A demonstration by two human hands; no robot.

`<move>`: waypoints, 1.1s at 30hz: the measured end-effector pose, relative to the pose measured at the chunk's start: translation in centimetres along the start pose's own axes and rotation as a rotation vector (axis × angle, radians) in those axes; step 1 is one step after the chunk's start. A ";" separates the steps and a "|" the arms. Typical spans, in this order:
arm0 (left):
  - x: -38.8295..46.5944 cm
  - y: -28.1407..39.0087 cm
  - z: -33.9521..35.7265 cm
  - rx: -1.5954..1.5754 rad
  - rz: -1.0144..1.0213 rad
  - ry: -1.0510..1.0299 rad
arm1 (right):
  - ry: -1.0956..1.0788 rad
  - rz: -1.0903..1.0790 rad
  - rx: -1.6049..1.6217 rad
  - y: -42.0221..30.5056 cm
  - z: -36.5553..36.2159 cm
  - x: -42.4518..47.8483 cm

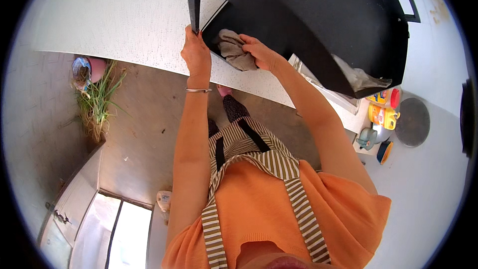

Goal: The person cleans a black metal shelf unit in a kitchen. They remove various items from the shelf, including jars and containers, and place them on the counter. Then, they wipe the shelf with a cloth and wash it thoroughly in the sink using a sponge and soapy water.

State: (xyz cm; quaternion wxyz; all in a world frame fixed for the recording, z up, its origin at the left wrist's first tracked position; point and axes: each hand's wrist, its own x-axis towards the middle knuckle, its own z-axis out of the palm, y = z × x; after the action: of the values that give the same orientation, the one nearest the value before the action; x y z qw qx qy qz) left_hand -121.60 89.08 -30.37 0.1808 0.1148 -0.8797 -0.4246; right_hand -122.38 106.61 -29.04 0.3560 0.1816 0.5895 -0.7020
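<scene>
Above the white speckled countertop [142,18] stands a large black panelled object [269,3] with an open frame at its left end. My left hand [196,52] grips the lower corner of that frame. A crumpled grey-brown cloth [236,50] is held in my right hand [261,53], against the black lower surface near the counter's front edge. A clear plastic bag [360,76] lies inside the black object's right part. What the cloth covers is hidden.
Yellow bottles [382,116] and a teal jug [368,138] stand at the right beyond the counter. A round dark disc [412,122] is beside them. Green onions [97,108] and a pink bucket [98,70] are at the left wall. An open door [69,201] is lower left.
</scene>
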 end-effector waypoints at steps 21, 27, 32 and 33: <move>-1.6 -4.7 5.6 -0.381 0.073 0.041 | 0.150 -0.615 -0.849 1.7 -0.7 2.3; -3.0 -10.9 10.8 -0.611 -0.148 0.271 | -0.038 -0.530 -0.985 1.5 -1.4 2.1; -2.4 -7.5 10.2 -0.640 -0.176 0.343 | -0.089 -0.455 -1.042 0.7 -6.0 -0.4; -2.4 -7.7 10.2 -0.643 -0.185 0.374 | -0.090 -0.439 -1.075 0.3 -7.0 -1.7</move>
State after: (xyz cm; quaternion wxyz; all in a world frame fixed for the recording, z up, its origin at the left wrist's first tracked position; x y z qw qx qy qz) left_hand -123.24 92.40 -42.83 0.3261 0.2067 -0.6392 -0.6651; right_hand -122.13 113.78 -29.80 0.2691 -0.1811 0.8712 -0.3686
